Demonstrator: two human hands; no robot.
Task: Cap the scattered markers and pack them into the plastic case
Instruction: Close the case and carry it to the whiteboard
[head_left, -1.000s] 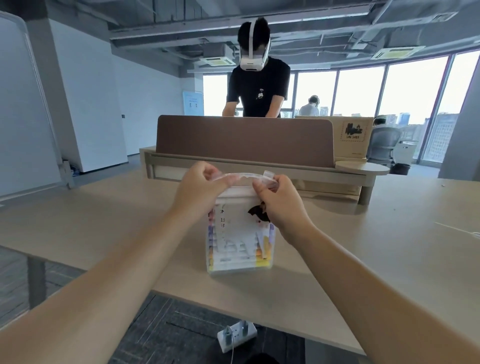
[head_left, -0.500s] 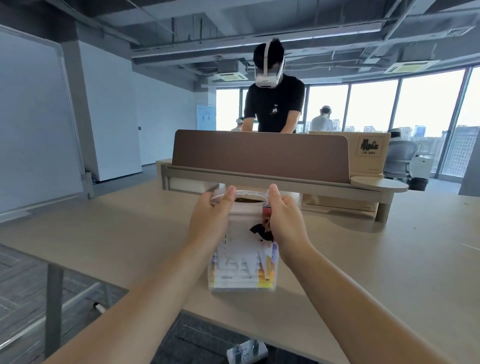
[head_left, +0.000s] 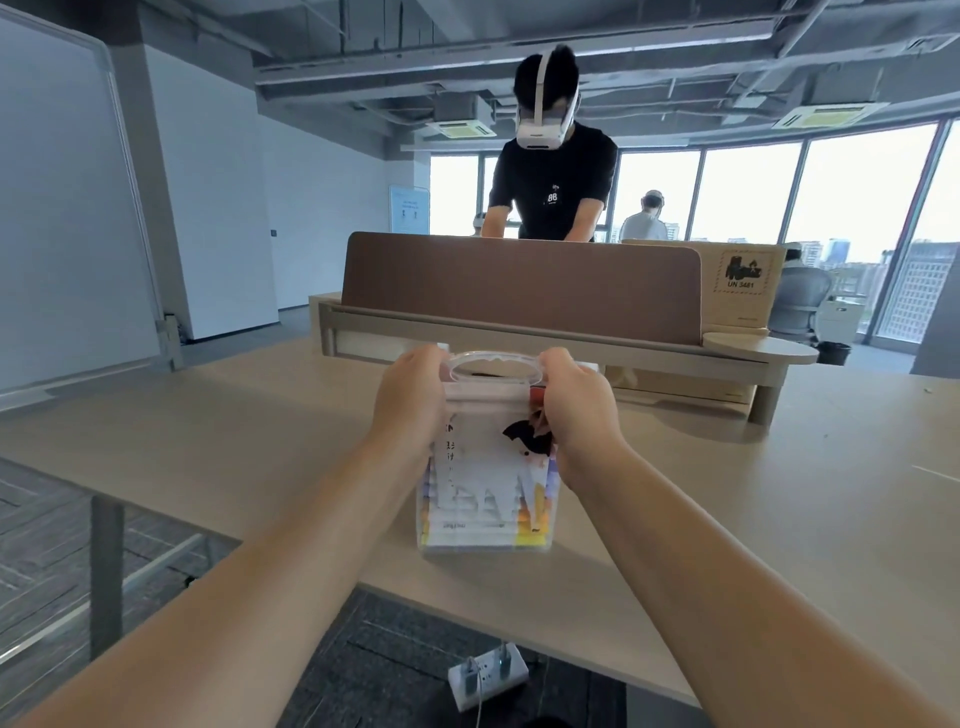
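A clear plastic marker case (head_left: 485, 499) stands upright on the beige table (head_left: 753, 519), near its front edge. Coloured markers show through its walls, and a printed white card covers its front. A clear loop handle (head_left: 493, 364) rises from the top. My left hand (head_left: 410, 400) grips the top left corner of the case. At the top right corner my right hand (head_left: 576, 410) grips the case the same way. The lid seam lies under my fingers and is partly hidden.
A brown desk divider (head_left: 519, 291) stands behind the table, with a person in a headset (head_left: 550, 171) beyond it. A cardboard box (head_left: 743, 280) sits at the right back. A white power strip (head_left: 488, 675) lies on the floor under the table's front edge.
Both hands slid from pinching the handle's top to gripping the case's upper corners, leaving the loop handle uncovered. The camera view tilted and moved closer.
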